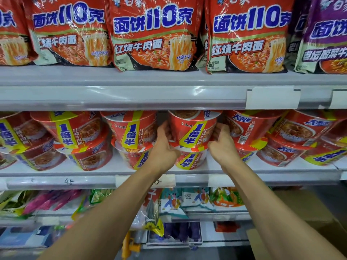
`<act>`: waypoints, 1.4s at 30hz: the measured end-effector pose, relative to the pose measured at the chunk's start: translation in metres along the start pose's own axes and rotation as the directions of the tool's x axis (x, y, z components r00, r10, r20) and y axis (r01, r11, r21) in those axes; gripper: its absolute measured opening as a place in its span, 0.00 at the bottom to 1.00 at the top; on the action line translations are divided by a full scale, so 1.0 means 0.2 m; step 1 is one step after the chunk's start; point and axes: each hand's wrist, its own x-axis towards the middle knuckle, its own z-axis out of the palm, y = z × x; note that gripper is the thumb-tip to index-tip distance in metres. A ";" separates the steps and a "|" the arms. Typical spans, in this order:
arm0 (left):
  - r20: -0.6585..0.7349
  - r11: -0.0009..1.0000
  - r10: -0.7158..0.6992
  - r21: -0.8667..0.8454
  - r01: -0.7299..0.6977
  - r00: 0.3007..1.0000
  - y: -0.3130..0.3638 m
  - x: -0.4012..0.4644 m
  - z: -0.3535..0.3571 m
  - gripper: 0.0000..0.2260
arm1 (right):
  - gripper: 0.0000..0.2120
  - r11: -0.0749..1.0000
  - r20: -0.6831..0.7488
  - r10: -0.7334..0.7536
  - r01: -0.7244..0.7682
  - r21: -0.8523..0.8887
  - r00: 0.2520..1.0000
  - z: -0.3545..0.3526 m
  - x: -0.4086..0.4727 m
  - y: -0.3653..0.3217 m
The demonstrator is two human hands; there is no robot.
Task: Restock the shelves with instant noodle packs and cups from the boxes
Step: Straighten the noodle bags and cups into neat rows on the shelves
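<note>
A red instant noodle cup with a yellow band stands on top of another red cup on the middle shelf. My left hand presses against its left side and my right hand against its right side, so both hands grip it. Rows of similar red cups stacked two high fill the shelf on either side.
Red noodle multipacks and a purple pack stand on the upper shelf, whose front lip hangs just above the held cup. Mixed snack packets lie on the lower shelves. A cardboard box sits at the lower right.
</note>
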 end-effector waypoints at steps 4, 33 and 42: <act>0.002 1.000 -0.018 0.008 0.018 1.000 0.00 0.00 0.00 0.42 | 0.28 0.999 -0.005 -0.034 0.034 -0.017 0.999 0.01 0.00 0.03; -0.030 0.991 -0.051 0.123 0.054 0.998 -0.01 -0.12 -0.08 0.33 | 0.26 1.000 -0.059 0.008 -0.008 -0.004 0.998 -0.05 -0.24 0.05; -0.129 0.991 -0.045 0.118 0.060 0.991 -0.03 -0.28 0.00 0.28 | 0.20 0.999 -0.044 -0.016 0.015 -0.036 0.999 -0.19 -0.31 0.09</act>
